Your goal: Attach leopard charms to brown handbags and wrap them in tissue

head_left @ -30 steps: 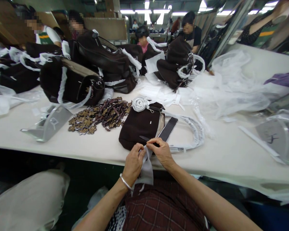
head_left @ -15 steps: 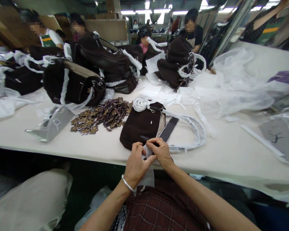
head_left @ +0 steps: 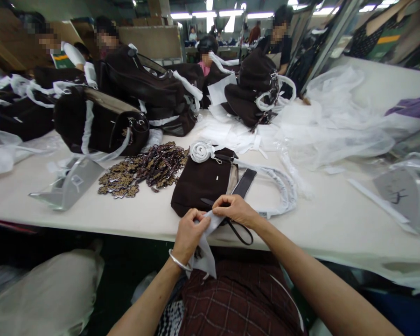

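At the table's front edge, my left hand (head_left: 190, 233) pinches a strip of thin white paper (head_left: 207, 254) that hangs down over my lap. My right hand (head_left: 236, 209) is closed on the upper end of the same paper, close to a dark strap (head_left: 241, 233) that loops below it. Just beyond my hands a dark brown bag (head_left: 199, 184) lies flat, with a rolled white-wrapped strap (head_left: 201, 151) on top. White-wrapped handles (head_left: 283, 186) curve out to its right, beside a black flat piece (head_left: 245, 182).
Patterned charms (head_left: 126, 177) are heaped left of the bag, near a clear plastic holder (head_left: 68, 186). Dark bags (head_left: 98, 121) with wrapped handles line the back. White wrapping (head_left: 336, 135) covers the back right. Several people are across the table.
My hands have moved slightly apart, my left hand down and left. More of the white paper shows between and below them, and the dark strap loop has come into view.
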Demonstrator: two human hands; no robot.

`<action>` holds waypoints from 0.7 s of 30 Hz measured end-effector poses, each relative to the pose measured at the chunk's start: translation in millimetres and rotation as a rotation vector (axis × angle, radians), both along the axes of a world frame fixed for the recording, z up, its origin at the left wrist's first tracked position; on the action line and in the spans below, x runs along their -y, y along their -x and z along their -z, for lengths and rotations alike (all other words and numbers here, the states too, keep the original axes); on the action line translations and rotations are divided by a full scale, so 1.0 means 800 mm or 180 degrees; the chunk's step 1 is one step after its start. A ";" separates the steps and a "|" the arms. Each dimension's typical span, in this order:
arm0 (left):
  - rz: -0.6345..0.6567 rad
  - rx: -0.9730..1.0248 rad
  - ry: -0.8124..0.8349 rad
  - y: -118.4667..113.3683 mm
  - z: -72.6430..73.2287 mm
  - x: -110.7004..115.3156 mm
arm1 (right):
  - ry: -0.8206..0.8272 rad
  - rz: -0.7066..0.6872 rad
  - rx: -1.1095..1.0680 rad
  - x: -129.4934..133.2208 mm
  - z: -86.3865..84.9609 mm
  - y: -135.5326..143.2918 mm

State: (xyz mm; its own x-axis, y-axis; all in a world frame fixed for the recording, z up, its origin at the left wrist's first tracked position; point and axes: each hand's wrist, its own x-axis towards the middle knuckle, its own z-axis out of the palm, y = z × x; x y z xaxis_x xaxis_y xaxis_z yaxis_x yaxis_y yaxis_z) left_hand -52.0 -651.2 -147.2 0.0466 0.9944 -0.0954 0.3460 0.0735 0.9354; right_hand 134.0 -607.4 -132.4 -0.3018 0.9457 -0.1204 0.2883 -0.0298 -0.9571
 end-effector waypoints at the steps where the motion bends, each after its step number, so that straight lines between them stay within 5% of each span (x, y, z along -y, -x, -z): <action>1: -0.0061 0.0195 0.0079 -0.001 0.003 0.000 | -0.0026 -0.0087 0.0026 -0.002 -0.003 0.000; 4: -0.0182 0.0761 0.0343 0.000 0.010 0.000 | -0.0047 -0.0208 -0.0046 -0.005 -0.009 0.001; 10: 0.0285 -0.0011 0.0543 0.011 0.012 -0.010 | -0.0103 -0.0100 -0.0216 -0.003 -0.007 0.005; 17: 0.0417 0.0634 0.0511 0.005 0.008 0.001 | 0.0091 -0.0278 -0.0306 -0.002 -0.006 -0.005; 21: 0.0291 0.0679 0.0567 -0.003 0.002 0.005 | -0.0386 0.0169 0.0050 0.006 -0.021 -0.019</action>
